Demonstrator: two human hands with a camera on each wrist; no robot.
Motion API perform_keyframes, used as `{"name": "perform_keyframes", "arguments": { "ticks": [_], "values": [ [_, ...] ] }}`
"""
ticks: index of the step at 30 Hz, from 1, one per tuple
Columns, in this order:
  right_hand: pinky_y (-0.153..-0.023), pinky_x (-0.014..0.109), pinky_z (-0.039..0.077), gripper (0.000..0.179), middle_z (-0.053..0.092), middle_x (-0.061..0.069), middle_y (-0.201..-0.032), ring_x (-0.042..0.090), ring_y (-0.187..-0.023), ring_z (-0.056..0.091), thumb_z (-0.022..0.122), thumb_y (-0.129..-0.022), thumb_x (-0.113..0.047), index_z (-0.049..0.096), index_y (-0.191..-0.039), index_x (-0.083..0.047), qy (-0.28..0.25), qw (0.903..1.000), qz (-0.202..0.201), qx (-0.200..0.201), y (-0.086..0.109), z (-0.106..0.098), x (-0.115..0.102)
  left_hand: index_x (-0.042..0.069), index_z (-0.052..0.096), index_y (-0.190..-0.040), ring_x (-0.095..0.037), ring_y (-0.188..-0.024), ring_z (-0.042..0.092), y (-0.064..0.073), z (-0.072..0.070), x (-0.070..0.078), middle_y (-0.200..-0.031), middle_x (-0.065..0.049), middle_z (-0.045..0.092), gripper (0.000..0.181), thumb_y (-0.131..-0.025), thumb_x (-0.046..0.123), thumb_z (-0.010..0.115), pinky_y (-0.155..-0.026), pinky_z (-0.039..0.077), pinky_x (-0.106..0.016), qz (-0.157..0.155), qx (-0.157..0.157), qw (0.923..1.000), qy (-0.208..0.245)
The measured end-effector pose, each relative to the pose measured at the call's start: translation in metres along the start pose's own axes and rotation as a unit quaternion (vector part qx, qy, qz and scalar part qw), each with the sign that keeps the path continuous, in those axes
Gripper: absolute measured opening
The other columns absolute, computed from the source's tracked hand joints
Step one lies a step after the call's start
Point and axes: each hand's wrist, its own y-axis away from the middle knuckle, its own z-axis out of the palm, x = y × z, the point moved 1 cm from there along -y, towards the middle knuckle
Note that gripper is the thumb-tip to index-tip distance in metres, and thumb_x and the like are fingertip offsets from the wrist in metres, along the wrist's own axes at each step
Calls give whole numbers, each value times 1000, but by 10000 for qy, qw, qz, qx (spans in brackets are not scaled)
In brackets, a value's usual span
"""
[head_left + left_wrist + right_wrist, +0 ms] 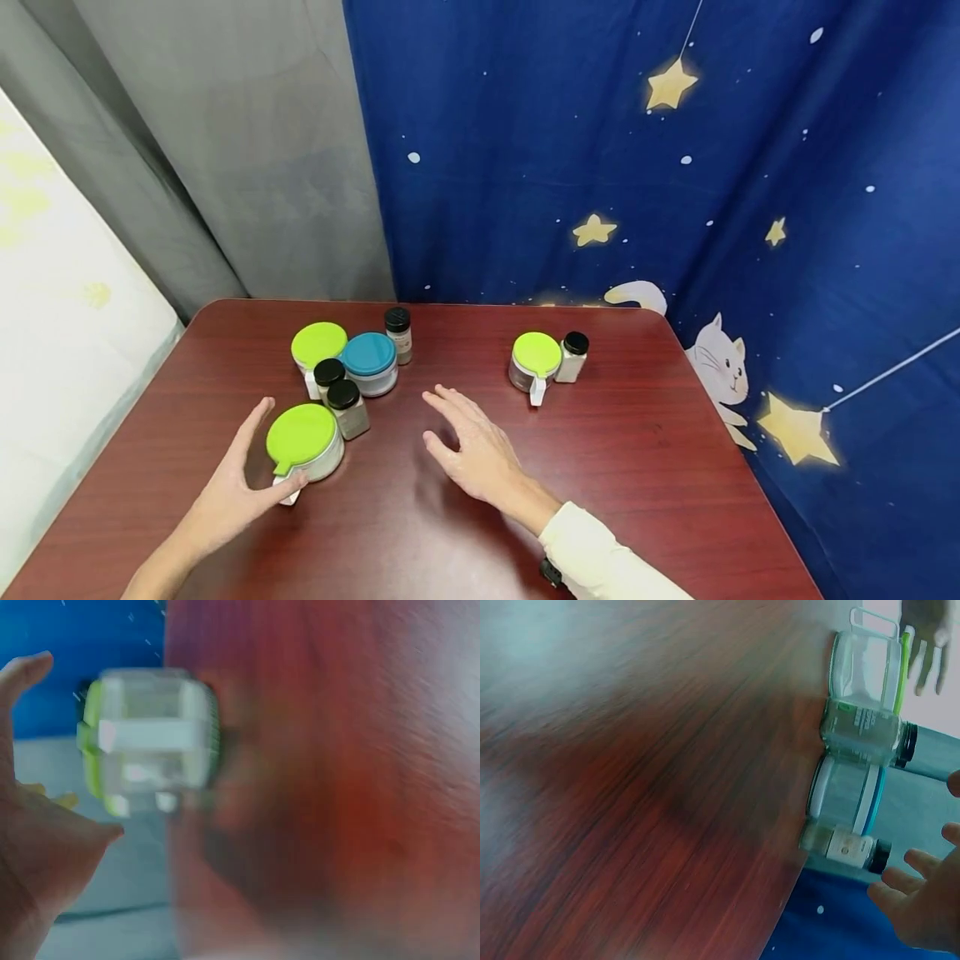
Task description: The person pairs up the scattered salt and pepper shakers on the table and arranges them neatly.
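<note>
At the table's left, my left hand (228,487) spreads its thumb and fingers beside a clear jar with a green lid and white handle (303,437); the thumb overlaps the handle in the head view. The left wrist view shows this jar (150,739) blurred, with the hand near its lid side. Behind it stand two black-capped shakers (348,412), a blue-lidded jar (370,357) and another green-lidded jar (318,343). My right hand (476,450) hovers above the middle of the table, fingers extended and holding nothing. A slim black-capped spice bottle (847,846) shows beyond its fingers.
Toward the back right, a green-lidded jar (536,357) stands beside a black-capped shaker (573,358). The dark red wooden table (637,483) ends at a blue star-patterned curtain (510,125) and a grey curtain (247,150).
</note>
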Motion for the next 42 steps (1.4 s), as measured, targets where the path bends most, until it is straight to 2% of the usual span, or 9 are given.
{"name": "perform_keyframes", "arguments": {
  "ticks": [3, 6, 10, 15, 19, 26, 34, 37, 42],
  "values": [
    [-93, 42, 36, 52, 25, -18, -142, 3, -129, 19, 45, -89, -48, 30, -138, -41, 39, 9999, -63, -92, -13, 8, -3, 34, 4, -144, -19, -132, 13, 3, 0, -15, -148, 4, 9, 107, -70, 20, 79, -90, 22, -7, -300, -194, 9993, 75],
    [-93, 42, 36, 54, 26, -16, -142, 4, -129, 22, 46, -89, -48, 30, -139, -39, 79, 9997, -140, -210, -29, 19, -5, 33, 3, -145, -22, -131, 19, 4, 3, -22, -147, -1, 13, 111, -67, 17, 81, -91, 22, -7, -260, -301, 9988, 286],
    [-91, 42, 38, 57, 23, -14, -144, 7, -129, 23, 49, -88, -45, 26, -140, -40, 2, 9978, -292, -598, -49, 34, -8, 24, 5, -146, -16, -129, 22, 3, 10, -27, -145, -8, 16, 118, -59, 11, 85, -91, 21, -6, 230, -355, 9982, 423],
    [-85, 42, 43, 63, 22, -7, -146, 11, -128, 26, 51, -87, -42, 19, -141, -43, 189, 9936, -420, -1033, -61, 53, -17, 9, 13, -145, -25, -132, 8, 3, 17, -24, -146, -14, 6, 121, -49, 3, 88, -96, 11, -9, 1044, -382, 9938, 85],
    [-76, 39, 47, 66, 23, -5, -145, 12, -123, 33, 53, -87, -39, 15, -141, -45, 538, 9921, -450, -1039, -67, 62, -24, 5, 18, -143, -26, -130, 13, 2, 17, -21, -144, -16, 10, 117, -46, -8, 83, -95, 16, -10, 1254, -474, 9908, 160],
    [-64, 32, 48, 71, 29, -3, -141, 12, -108, 46, 56, -85, -32, 15, -142, -44, 878, 9907, -730, -734, -74, 69, -28, 11, 21, -144, -11, -123, 25, 1, 17, -30, -139, -10, 18, 110, -52, -18, 76, -92, 26, -10, 872, -517, 9941, 387],
    [-75, 30, 47, 69, 32, 1, -141, 14, -109, 49, 57, -86, -36, 20, -144, -33, 1705, 9691, -1770, -225, -71, 82, -22, 17, 31, -141, -21, -114, 26, 6, 25, -37, -129, -12, 25, 109, -50, 32, 89, -87, 18, -8, 547, 288, 9958, -680],
    [-74, 29, 48, 65, 32, 0, -141, 13, -111, 47, 59, -86, -38, 27, -142, -31, 1468, 9723, -1816, -113, -70, 81, -22, 19, 30, -141, -25, -120, 23, 4, 26, -37, -135, -14, 21, 111, -48, 39, 88, -88, 16, -12, 513, 341, 9949, -799],
    [-83, 23, 43, 54, 32, -1, -141, 9, -117, 42, 60, -86, -36, 39, -133, -21, 876, 9779, -1882, -231, -69, 80, -22, 21, 25, -143, -15, -124, 24, -3, 25, -38, -140, -7, 23, 113, -50, 35, 88, -91, 15, -9, 518, -46, 9971, -555]
  ]
}}
